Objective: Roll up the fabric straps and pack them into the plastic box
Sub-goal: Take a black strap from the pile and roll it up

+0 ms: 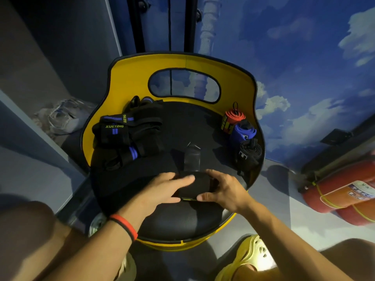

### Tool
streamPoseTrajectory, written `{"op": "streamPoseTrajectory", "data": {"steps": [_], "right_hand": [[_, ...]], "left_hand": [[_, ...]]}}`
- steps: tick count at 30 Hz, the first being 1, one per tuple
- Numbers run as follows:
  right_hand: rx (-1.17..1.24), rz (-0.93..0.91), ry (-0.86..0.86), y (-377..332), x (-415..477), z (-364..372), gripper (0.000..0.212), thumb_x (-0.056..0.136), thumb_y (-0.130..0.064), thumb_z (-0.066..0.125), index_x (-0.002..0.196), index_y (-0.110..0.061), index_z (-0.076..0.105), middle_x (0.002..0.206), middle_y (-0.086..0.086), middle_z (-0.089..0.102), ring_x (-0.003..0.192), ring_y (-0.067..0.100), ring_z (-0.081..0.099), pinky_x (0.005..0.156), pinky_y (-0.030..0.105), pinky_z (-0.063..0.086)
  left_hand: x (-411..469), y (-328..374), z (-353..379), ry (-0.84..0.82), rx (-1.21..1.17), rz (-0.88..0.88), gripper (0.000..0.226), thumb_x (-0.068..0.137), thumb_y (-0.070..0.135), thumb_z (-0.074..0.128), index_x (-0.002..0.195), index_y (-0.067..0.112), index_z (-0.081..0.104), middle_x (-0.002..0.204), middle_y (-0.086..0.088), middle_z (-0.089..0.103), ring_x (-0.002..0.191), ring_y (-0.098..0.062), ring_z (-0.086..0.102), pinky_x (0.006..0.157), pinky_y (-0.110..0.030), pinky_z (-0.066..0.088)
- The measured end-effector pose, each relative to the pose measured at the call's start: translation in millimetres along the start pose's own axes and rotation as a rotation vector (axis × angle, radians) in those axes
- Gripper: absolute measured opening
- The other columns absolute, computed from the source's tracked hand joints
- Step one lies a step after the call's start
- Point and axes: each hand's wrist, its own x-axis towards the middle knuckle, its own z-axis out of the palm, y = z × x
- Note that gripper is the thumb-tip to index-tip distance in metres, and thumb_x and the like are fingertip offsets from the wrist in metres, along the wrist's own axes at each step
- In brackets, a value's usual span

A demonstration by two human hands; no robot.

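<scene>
A black fabric strap [199, 184] lies partly rolled on the black seat of a yellow chair [129, 78]. Its loose tail [191, 158] stretches away from me. My left hand [162, 189] lies over the roll from the left, its fingers fairly straight. My right hand [221, 189] grips the roll's right end, thumb in front and fingers behind. A heap of unrolled black straps with blue stripes [125, 136] sits on the seat's left. Three rolled straps stand at the right edge: red [231, 120], blue [242, 132] and black [248, 154]. No plastic box is in view.
The chair's yellow back has an oval cut-out [183, 85]. Two red fire extinguishers [345, 189] lie on the floor at the right. A pale bag [63, 116] lies on the floor at the left. My knees and a yellow shoe [251, 254] are at the bottom.
</scene>
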Motion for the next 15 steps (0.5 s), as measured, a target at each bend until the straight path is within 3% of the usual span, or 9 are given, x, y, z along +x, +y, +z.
{"op": "streamPoseTrajectory", "data": {"steps": [2,4,8,12,15], "right_hand": [[-0.014,0.021,-0.073,0,3,-4,0.07,0.071,-0.042,0.09,0.133,-0.033,0.059,0.109,-0.018,0.069,0.103,-0.002,0.063,0.095,0.019,0.051],[-0.056,0.025,-0.119,-2,5,-6,0.066,0.07,-0.047,0.09,0.129,-0.035,0.063,0.109,-0.014,0.072,0.104,0.003,0.065,0.096,0.026,0.053],[-0.008,0.06,-0.198,-1,6,-7,0.058,0.068,-0.051,0.089,0.12,-0.036,0.069,0.107,-0.015,0.074,0.103,0.004,0.067,0.099,0.036,0.054],[0.07,0.084,-0.316,1,6,-7,0.061,0.066,-0.056,0.088,0.12,-0.035,0.072,0.112,-0.013,0.075,0.11,0.01,0.068,0.103,0.041,0.051],[0.18,0.155,-0.363,4,4,-7,0.058,0.067,-0.051,0.088,0.118,-0.029,0.074,0.111,-0.006,0.076,0.108,0.018,0.07,0.098,0.044,0.056]], "left_hand": [[-7,-1,-9,-0.112,0.054,0.003,0.052,0.081,0.028,0.086,0.129,0.019,0.067,0.132,-0.001,0.068,0.114,-0.014,0.067,0.093,-0.034,0.06],[-14,-5,-12,-0.128,0.102,0.018,0.039,0.083,0.02,0.085,0.119,0.021,0.071,0.117,0.002,0.075,0.106,-0.01,0.071,0.092,-0.031,0.06],[-20,-14,-12,-0.102,0.148,0.051,0.029,0.084,0.029,0.084,0.112,0.024,0.075,0.102,0.009,0.078,0.098,-0.004,0.073,0.09,-0.026,0.059],[-22,-11,-16,-0.144,0.219,0.004,0.031,0.086,0.038,0.081,0.107,0.016,0.076,0.095,0.006,0.08,0.09,-0.006,0.075,0.08,-0.019,0.058],[-19,-10,-16,-0.159,0.248,-0.037,0.041,0.085,0.045,0.08,0.105,0.01,0.075,0.095,0.0,0.08,0.092,-0.013,0.077,0.087,-0.025,0.059]]}}
